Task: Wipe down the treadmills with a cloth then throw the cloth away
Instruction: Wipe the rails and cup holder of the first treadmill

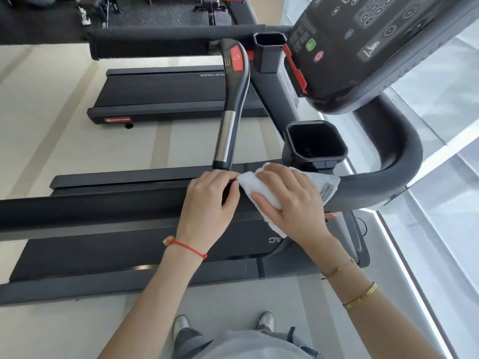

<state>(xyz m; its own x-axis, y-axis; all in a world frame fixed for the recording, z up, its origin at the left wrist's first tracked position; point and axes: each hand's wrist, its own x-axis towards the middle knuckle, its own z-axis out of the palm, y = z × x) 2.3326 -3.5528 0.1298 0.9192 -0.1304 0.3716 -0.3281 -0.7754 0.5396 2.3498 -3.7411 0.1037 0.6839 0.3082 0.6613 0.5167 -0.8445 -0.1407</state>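
White cloth (pixel 261 189) lies wrapped over the treadmill's black handrail (pixel 103 208) — just below the cup holder (pixel 315 143); right hand (pixel 287 200) fingers grasp it, left hand (pixel 207 200) fingers pinch its edge.

A white cloth (pixel 269 193) lies bunched and wrapped over the dark padded side rail (pixel 90 208) of the nearest treadmill (pixel 129 255), just below the cup holder (pixel 315 143), with one printed label edge showing to the right. The treadmill is black and grey with a red-accented handle (pixel 233 81) and console (pixel 363 42). A second treadmill (pixel 160 94) stands beyond it, parallel.
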